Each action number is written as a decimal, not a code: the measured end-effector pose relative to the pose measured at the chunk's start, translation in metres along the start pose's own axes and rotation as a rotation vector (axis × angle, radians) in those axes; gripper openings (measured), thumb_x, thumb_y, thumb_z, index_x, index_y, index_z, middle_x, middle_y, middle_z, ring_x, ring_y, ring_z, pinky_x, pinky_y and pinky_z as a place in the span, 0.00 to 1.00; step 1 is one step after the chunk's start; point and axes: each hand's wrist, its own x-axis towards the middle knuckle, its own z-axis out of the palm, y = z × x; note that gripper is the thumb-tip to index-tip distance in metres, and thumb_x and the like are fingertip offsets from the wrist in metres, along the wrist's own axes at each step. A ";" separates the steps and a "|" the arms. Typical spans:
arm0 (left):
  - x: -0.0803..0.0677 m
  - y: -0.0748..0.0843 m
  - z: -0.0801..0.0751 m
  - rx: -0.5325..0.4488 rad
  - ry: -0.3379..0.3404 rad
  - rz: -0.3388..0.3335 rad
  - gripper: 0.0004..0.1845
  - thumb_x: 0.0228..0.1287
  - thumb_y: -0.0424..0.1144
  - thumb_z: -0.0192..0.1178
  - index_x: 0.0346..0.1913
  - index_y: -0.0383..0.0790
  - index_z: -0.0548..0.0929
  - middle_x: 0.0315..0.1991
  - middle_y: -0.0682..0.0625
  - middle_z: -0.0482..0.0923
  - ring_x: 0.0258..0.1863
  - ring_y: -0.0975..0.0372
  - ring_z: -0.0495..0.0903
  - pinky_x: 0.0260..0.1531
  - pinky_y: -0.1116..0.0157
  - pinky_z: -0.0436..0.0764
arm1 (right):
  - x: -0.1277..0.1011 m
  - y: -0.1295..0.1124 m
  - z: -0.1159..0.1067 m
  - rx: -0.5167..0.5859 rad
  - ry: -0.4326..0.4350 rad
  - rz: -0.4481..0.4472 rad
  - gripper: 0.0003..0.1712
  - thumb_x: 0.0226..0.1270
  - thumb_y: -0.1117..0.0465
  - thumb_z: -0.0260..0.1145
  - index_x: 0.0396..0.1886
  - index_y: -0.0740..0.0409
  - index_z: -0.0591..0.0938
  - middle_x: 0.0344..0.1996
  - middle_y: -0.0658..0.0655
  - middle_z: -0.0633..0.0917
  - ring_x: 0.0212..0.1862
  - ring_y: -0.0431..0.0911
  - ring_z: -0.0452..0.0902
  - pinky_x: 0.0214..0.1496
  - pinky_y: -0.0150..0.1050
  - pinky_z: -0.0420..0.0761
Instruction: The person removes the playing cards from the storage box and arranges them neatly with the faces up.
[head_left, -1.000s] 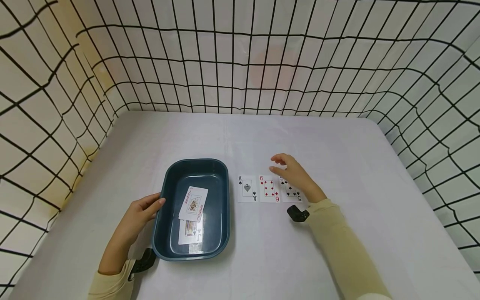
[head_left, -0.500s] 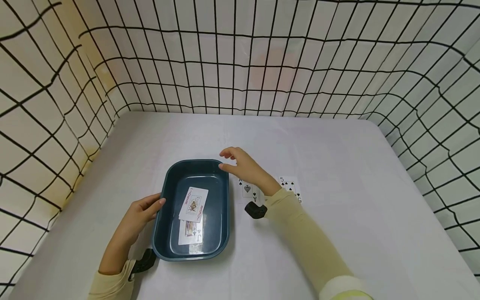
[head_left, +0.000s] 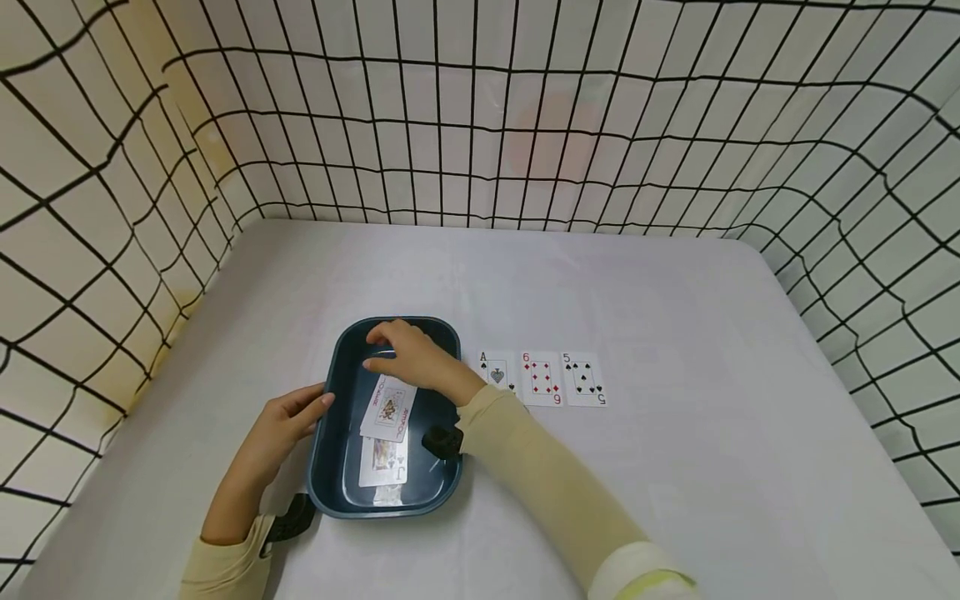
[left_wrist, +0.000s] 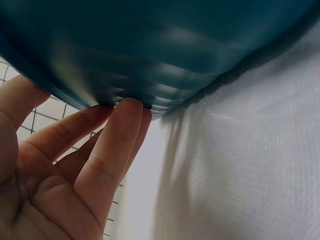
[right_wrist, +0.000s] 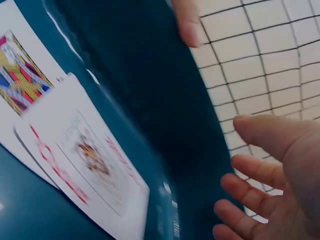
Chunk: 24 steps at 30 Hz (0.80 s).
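A dark blue tray (head_left: pixel 435 492) holds a joker card (head_left: pixel 389 410) that partly covers a jack card (head_left: pixel 383 463). My left hand (head_left: pixel 281 429) grips the tray's left side, its fingers (left_wrist: pixel 112 150) against the outer wall and the thumb at the rim. Over the tray's far part hovers my right hand (head_left: pixel 412 358), with nothing held and its fingers loosely bent. In the right wrist view the joker (right_wrist: pixel 90 155) and the jack (right_wrist: pixel 20 75) lie below and beside that hand (right_wrist: pixel 280 185).
Right of the tray, an ace of spades (head_left: pixel 497 372), a six of diamonds (head_left: pixel 542 379) and a five of spades (head_left: pixel 584 379) lie in a row. My right sleeve overlaps the ace's lower edge. Black wire mesh (head_left: pixel 480 125) encloses the white-covered table (head_left: pixel 675 333).
My right hand has swept left from above the card row to over the tray, uncovering the six and the five. My left hand stays at the tray's side.
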 end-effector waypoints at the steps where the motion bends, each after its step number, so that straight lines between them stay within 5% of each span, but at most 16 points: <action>1: 0.000 0.000 0.000 0.000 -0.001 0.000 0.30 0.64 0.49 0.51 0.60 0.28 0.67 0.56 0.35 0.69 0.54 0.43 0.68 0.48 0.45 0.69 | 0.001 -0.001 0.004 -0.012 -0.010 0.019 0.24 0.62 0.52 0.60 0.56 0.56 0.71 0.53 0.54 0.72 0.54 0.44 0.67 0.55 0.36 0.67; 8: 0.000 0.000 0.000 -0.007 -0.014 0.009 0.29 0.65 0.49 0.51 0.60 0.28 0.67 0.56 0.34 0.68 0.55 0.43 0.67 0.48 0.43 0.68 | 0.002 -0.002 0.021 -0.182 -0.095 0.094 0.33 0.55 0.45 0.65 0.59 0.54 0.70 0.54 0.54 0.72 0.55 0.46 0.66 0.58 0.44 0.65; 16: -0.001 0.004 0.000 0.003 -0.002 -0.018 0.29 0.66 0.48 0.50 0.61 0.28 0.65 0.58 0.35 0.67 0.56 0.43 0.66 0.49 0.45 0.67 | -0.002 -0.005 0.028 -0.573 -0.213 0.216 0.53 0.36 0.35 0.72 0.61 0.56 0.66 0.53 0.56 0.67 0.51 0.48 0.62 0.56 0.45 0.64; 24: -0.001 0.003 0.000 0.005 0.006 -0.020 0.29 0.65 0.49 0.50 0.61 0.28 0.66 0.57 0.35 0.67 0.56 0.43 0.66 0.50 0.46 0.67 | -0.002 -0.006 0.029 -0.611 -0.136 0.251 0.53 0.38 0.38 0.72 0.61 0.62 0.66 0.53 0.60 0.71 0.51 0.50 0.64 0.54 0.44 0.64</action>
